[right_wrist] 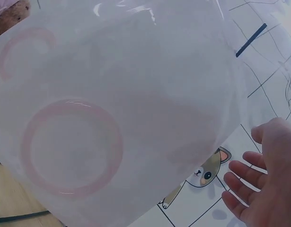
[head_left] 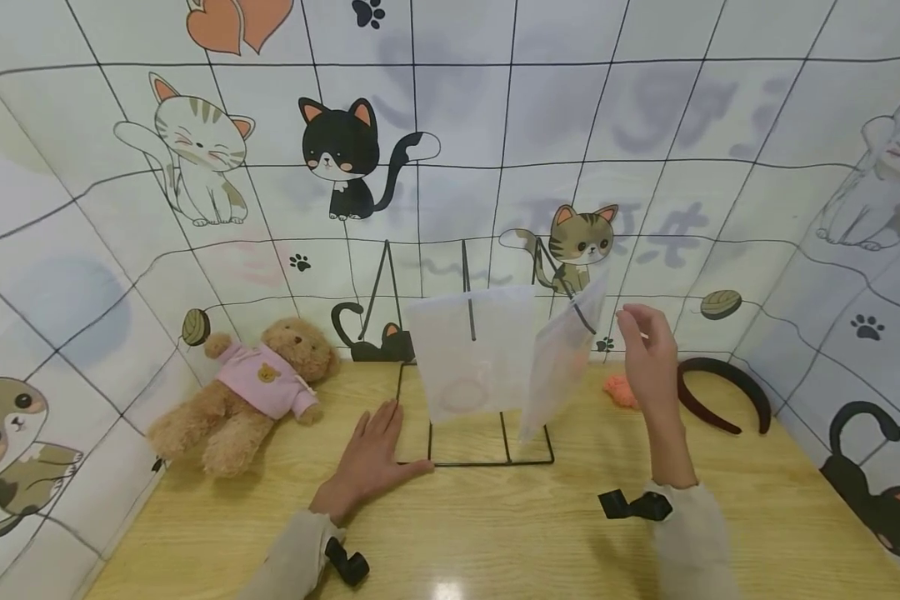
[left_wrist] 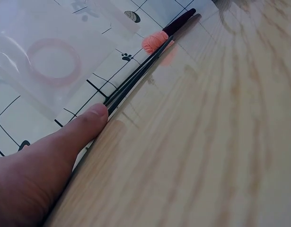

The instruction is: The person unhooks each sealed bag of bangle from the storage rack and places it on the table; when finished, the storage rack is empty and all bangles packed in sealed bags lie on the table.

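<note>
Head view takes in the wooden table [head_left: 495, 525] and, on it, the black wire rack [head_left: 505, 437], whose base wants to sit flat and square. Two translucent bags hang there: the middle bag [head_left: 450, 350] faces forward, fairly level, while the right-hand bag [head_left: 562, 367] is turned and slanting, so it seems the one that needs care. The left hand [head_left: 371, 454] lies with fingers straight at the rack's near left corner, thumb against the front bar [head_left: 480, 464]; light, steady pressure there should prevent tipping. The right hand [head_left: 651, 354] is raised beside the slanting bag, apart from it, fingers loosely bent and holding nothing. Best let that bag settle, then touch only its upper edge. Right wrist view shows a pink ring [right_wrist: 118, 146] through what seems the same bag; its weight may affect the hang. Smallest, the right rod [head_left: 583, 316] shows its tip before the bag, so a gentle nudge backward could seat it more safely
</note>
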`<state>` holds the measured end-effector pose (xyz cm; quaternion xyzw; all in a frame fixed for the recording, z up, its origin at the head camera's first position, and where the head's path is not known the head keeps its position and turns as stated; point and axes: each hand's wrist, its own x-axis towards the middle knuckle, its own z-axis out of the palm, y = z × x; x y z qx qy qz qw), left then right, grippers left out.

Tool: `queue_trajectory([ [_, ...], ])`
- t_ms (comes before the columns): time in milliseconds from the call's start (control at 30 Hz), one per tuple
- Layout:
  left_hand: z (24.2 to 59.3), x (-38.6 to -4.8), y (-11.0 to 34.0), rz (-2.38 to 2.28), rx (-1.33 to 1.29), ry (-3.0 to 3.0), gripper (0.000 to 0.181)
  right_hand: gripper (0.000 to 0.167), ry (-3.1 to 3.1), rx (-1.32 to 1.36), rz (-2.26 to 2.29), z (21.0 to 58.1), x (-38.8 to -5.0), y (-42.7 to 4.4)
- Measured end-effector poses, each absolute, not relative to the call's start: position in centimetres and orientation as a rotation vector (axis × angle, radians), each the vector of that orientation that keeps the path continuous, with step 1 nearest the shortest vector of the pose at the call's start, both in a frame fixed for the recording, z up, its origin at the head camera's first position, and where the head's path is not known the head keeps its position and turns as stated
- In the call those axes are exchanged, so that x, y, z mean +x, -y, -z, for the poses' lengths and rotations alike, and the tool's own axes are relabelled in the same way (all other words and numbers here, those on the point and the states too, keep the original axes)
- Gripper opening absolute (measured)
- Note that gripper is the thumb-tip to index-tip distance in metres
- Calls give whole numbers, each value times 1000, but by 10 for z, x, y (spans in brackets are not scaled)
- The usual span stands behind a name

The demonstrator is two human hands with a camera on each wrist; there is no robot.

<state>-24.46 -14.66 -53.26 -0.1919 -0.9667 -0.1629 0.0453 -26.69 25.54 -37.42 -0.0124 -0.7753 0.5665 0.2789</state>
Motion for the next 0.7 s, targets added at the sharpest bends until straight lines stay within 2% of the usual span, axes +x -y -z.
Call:
queue_trajectory([
  [433, 534, -248, 149, 541, -583, 2928, 117, 39, 2045, 62, -1578, 361, -269, -253],
  [700, 535, -245, 147, 566, -591, 2905, 116, 48, 2153, 205, -1554, 366, -270, -250],
])
